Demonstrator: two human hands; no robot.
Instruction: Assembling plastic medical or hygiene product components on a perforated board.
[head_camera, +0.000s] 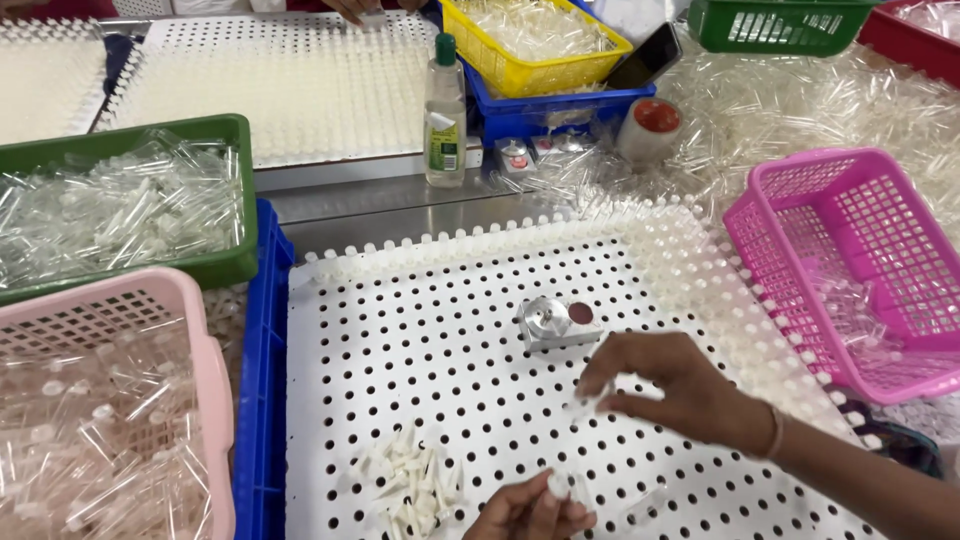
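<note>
My right hand (668, 390) hovers over the white perforated board (420, 330), its fingers pinched on a small clear plastic tube (590, 403). My left hand (530, 510) shows at the bottom edge, fingers closed on another small clear tube (566, 486). A loose pile of white plastic pins (410, 480) lies on the board just left of my left hand. A small metal tool with a dark red round face (557, 320) rests on the board above my right hand. White pegs fill the board's far and right edges.
A pink basket (120, 420) and a green basket (130, 200) of clear tubes stand at left, a magenta basket (860, 260) at right. A clear bottle with a green cap (444, 115), yellow and blue bins, a tape roll (650, 125) and another person's hand (375, 8) lie beyond.
</note>
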